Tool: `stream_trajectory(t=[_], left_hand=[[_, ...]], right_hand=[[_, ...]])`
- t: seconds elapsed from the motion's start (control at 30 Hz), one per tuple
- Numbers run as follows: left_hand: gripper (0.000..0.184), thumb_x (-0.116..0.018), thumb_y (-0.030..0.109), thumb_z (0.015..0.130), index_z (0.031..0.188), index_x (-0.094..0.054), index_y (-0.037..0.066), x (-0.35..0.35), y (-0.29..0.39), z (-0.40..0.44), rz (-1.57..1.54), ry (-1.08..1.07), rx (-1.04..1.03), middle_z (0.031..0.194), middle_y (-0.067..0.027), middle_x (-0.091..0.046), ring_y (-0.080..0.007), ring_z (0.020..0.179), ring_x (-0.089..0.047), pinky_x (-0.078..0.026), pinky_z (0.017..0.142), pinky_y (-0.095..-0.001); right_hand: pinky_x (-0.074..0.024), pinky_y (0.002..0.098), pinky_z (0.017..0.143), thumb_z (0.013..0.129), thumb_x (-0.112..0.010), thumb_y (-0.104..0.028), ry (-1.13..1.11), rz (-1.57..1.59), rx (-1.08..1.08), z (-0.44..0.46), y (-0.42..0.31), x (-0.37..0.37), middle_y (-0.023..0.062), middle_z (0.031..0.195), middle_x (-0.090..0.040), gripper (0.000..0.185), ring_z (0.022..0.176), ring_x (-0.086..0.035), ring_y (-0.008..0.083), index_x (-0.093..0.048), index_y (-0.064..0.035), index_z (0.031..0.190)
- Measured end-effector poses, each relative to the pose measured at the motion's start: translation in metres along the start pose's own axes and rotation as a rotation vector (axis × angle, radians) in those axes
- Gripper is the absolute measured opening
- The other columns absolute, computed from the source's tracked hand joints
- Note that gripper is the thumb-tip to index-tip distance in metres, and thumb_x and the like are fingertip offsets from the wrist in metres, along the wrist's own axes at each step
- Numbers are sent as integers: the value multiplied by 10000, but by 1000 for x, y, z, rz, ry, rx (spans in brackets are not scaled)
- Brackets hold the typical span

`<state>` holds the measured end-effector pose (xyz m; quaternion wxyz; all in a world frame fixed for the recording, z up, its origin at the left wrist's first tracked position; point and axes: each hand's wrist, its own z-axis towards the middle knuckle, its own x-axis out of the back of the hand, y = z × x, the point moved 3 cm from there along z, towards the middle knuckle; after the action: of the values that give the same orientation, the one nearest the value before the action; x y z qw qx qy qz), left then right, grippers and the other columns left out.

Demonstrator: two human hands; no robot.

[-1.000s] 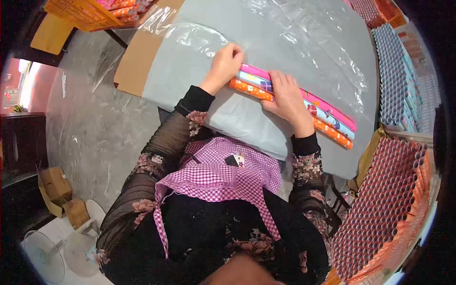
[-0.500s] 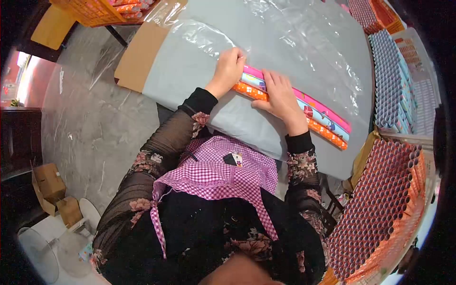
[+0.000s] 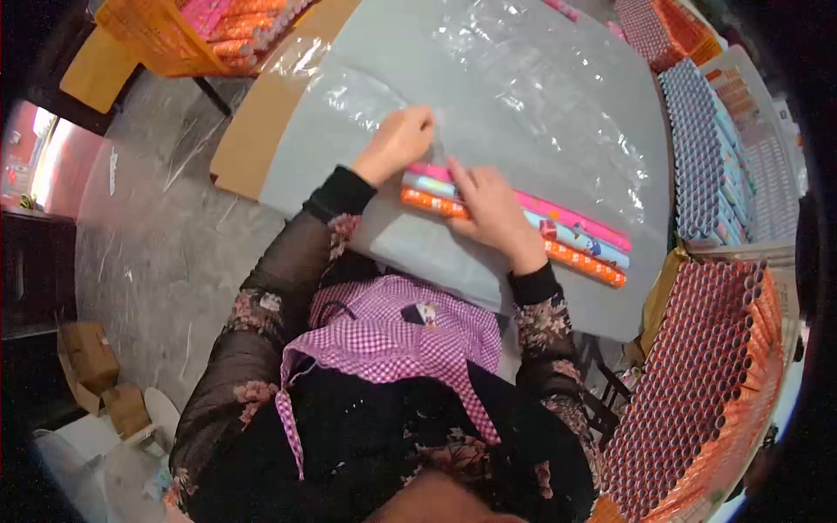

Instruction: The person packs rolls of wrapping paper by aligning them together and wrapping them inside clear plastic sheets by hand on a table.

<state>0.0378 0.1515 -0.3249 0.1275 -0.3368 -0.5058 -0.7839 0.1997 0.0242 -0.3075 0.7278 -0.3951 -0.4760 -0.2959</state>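
Three patterned rolls lie side by side on the grey table (image 3: 366, 52): a pink roll (image 3: 575, 221), a light blue roll (image 3: 580, 241) and an orange roll (image 3: 575, 258). Across them rests my right hand (image 3: 497, 209), fingers apart, with the index finger stretched toward the rolls' left ends. Just above those left ends is my left hand (image 3: 403, 139), its fingers pinched together near some clear film (image 3: 440, 135); what they hold is too small to name. More clear plastic (image 3: 523, 70) spreads over the far part of the table.
Crates of orange rolls (image 3: 697, 383) and blue rolls (image 3: 702, 157) stand at the right. An orange basket (image 3: 161, 39) of rolls is at the upper left. Brown cardboard (image 3: 261, 131) lies along the table's left edge. Another pink roll (image 3: 562, 9) is at the far edge.
The rolls have shifted toward me and slightly left. My left hand has moved left and off their ends, and my right hand has slid left with its index finger now extended.
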Motion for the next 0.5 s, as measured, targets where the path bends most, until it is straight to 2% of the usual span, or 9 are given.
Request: stream_trajectory(t=[0.1,0.17,0.2,0.23,0.37,0.43,0.5], left_hand=[[172,-563,137,851,897,-643,-8,0,30,-6,74,-95,-134,855,-239,-642,-425,818,-621,-505,712,-460],[162,-564,138,845,876,-635,-4,-4,30,-7,133,-87,-178,828,-235,-640,-419,809,-625,-500,699,-472],[136,-560,108,832,798,-623,-8,2,43,-13,115,-51,-130,831,-229,-634,-428,854,-609,-478,743,-513],[155,-546,118,842,821,-642,-3,-1,39,-13,50,-96,-79,846,-221,-644,-424,860,-611,-483,758,-503],[162,-544,124,842,849,-651,3,-9,27,-17,32,-100,-126,850,-212,-655,-419,871,-614,-481,779,-499],[157,-545,123,838,850,-649,5,-9,25,-19,43,-94,-150,850,-209,-657,-415,877,-614,-480,783,-498],[145,-546,107,826,861,-644,6,-6,27,-20,51,-127,-200,869,-208,-660,-413,892,-611,-477,780,-498]], right_hand=[[-452,446,866,686,-709,-249,-5,13,17,3,-5,5,200,1050,-545,825,956,-534,379,-396,-24,1416],[-449,451,871,692,-712,-264,-5,16,30,2,0,2,199,1051,-547,838,963,-535,377,-383,-31,1426],[-444,452,878,691,-718,-281,21,27,3,2,-1,3,195,1045,-550,864,972,-535,374,-365,-20,1435],[-444,452,878,691,-718,-281,35,15,9,1,0,4,195,1045,-550,864,972,-535,374,-365,-20,1435],[-438,440,887,682,-725,-291,59,23,46,2,5,2,194,1040,-557,909,996,-534,374,-332,5,1446],[-436,444,895,680,-727,-292,-10,19,1,3,4,1,199,1066,-560,919,1013,-534,377,-325,2,1453],[-435,449,907,685,-730,-306,-12,22,10,4,3,1,201,1086,-562,876,1026,-534,378,-368,4,1420]])
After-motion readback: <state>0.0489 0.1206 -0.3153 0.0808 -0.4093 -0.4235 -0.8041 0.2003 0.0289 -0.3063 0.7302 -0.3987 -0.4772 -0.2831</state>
